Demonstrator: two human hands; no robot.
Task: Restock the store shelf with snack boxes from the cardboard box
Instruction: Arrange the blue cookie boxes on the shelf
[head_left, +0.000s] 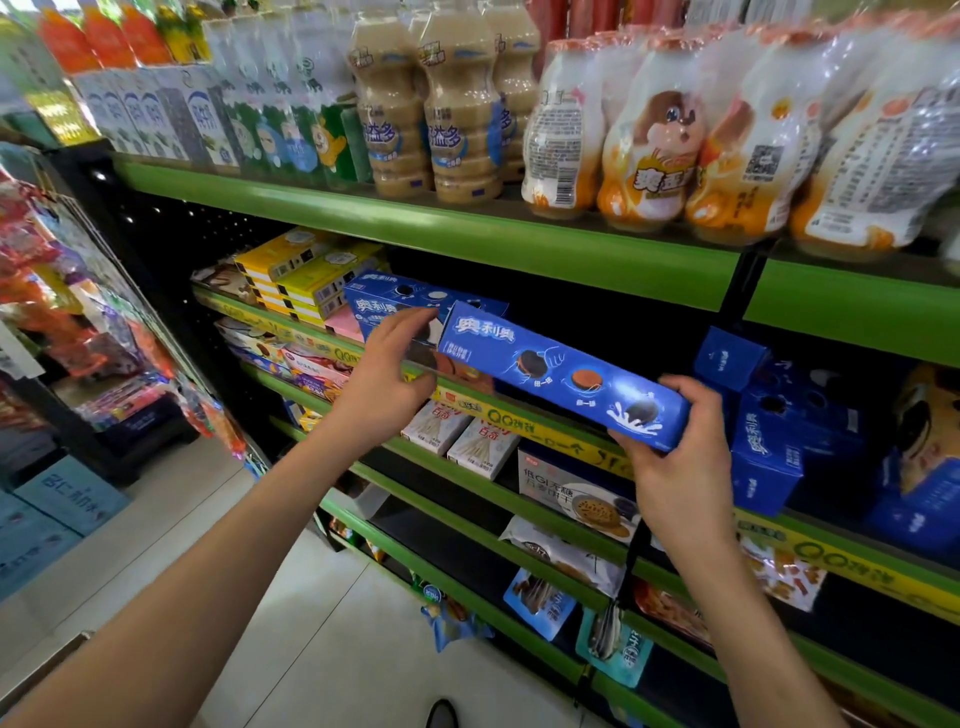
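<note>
- At the second shelf level of the green shelf (467, 234), as shown by the head camera, the placing step was in hand: one long blue snack box (563, 374) was held in the air in front of the shelf opening, tilted, with its far end higher and pointing toward the shelf.
- Right hand (675, 462) gripped the near end of that box, thumb on the printed face and fingers curled underneath.
- Left hand (389, 374) was partly open, fingers extended and lightly bent; its fingertips reached the stocked blue boxes (395, 306) standing on the shelf, just beside the far end of the held box. Whether it pressed or merely touched them could not be told.
- A dark, unfilled stretch of shelf lay between the stocked blue boxes and a second group of blue cartons (779, 431) farther right.
- The cardboard box named in the task was not identifiable in this view.
- Judgement: the next move called for levelling the held box, aligning it beside the stocked boxes, and sliding it onto the shelf while the left hand steadied the neighbours against tipping.
</note>
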